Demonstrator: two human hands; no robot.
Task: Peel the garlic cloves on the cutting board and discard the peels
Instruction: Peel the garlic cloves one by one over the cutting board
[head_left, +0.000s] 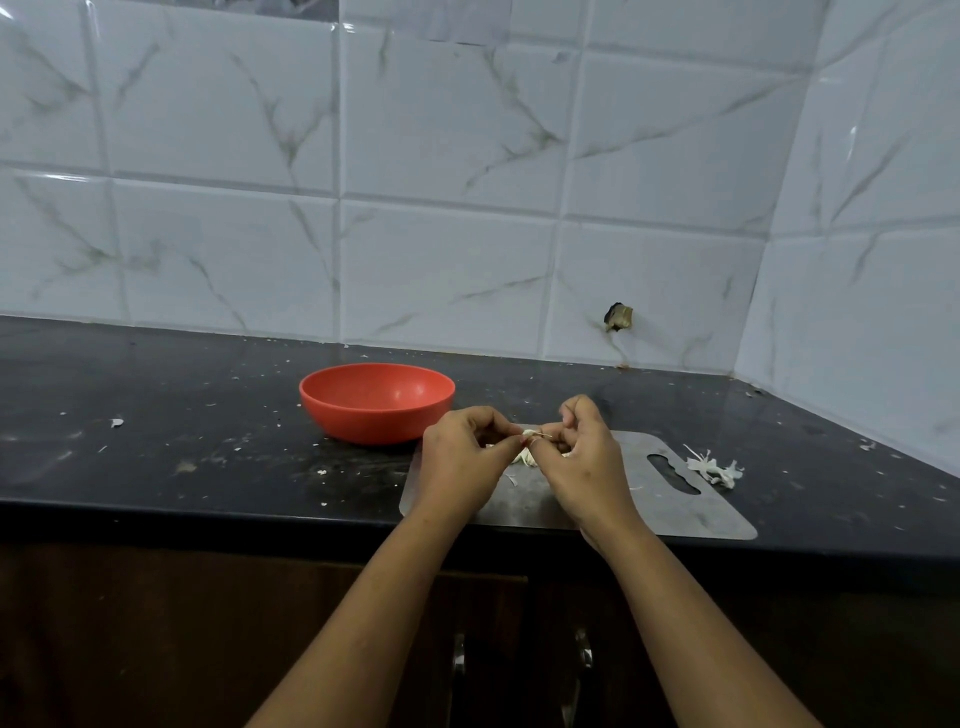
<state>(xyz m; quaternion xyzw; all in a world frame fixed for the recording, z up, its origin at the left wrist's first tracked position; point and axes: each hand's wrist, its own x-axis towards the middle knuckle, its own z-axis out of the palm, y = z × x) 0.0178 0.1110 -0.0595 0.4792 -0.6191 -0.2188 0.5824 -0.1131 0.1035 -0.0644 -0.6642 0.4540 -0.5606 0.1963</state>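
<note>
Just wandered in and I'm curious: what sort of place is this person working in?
Probably a home kitchen. A dark counter runs below a white tiled wall, with cupboard doors underneath. The left hand and right hand pinch a garlic clove over a metal cutting board, beside a red bowl.

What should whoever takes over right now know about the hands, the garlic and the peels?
Left hand and right hand both pinch one garlic clove above the cutting board, mid-peel.
More garlic lies on the board beneath the hands, state unclear.
Peels sit in a pile on the counter right of the board; red bowl behind-left shows nothing inside.
To do: finish peeling, discard peels.
</note>
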